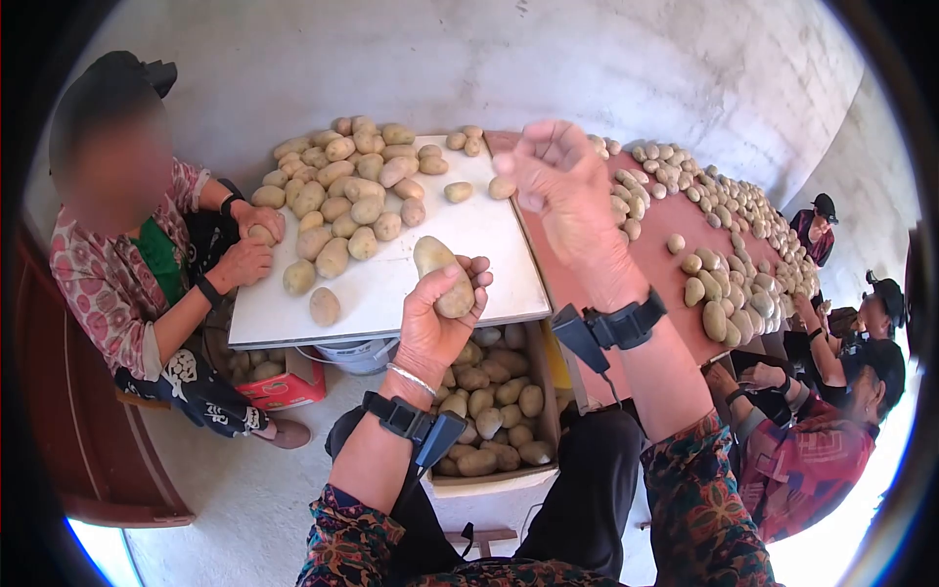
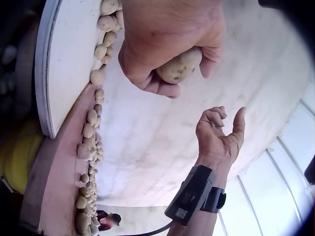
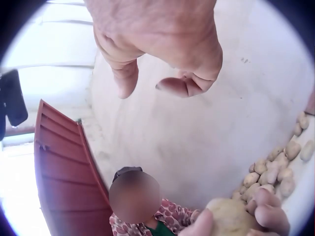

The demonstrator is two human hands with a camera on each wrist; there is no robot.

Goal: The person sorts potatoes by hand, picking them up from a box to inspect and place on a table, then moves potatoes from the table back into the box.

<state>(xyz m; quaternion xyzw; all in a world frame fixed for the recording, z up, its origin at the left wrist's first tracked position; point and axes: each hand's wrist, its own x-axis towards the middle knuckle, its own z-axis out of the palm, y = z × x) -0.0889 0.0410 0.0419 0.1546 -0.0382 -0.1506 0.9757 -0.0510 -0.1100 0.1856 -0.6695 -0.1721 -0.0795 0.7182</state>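
My left hand grips a long yellowish potato in front of the white board. In the left wrist view the same potato shows between the curled fingers and thumb, with several dark spots on its skin. My right hand is raised over the reddish table. Its fingers bend loosely, thumb apart from them, and hold nothing, as the right wrist view shows. Below the board, an open box between my knees is filled with potatoes.
A heap of potatoes covers much of the white board; more potatoes spread along the reddish table. A person sits at left holding a potato. Other people work at right. A bucket and a red carton stand beneath the board.
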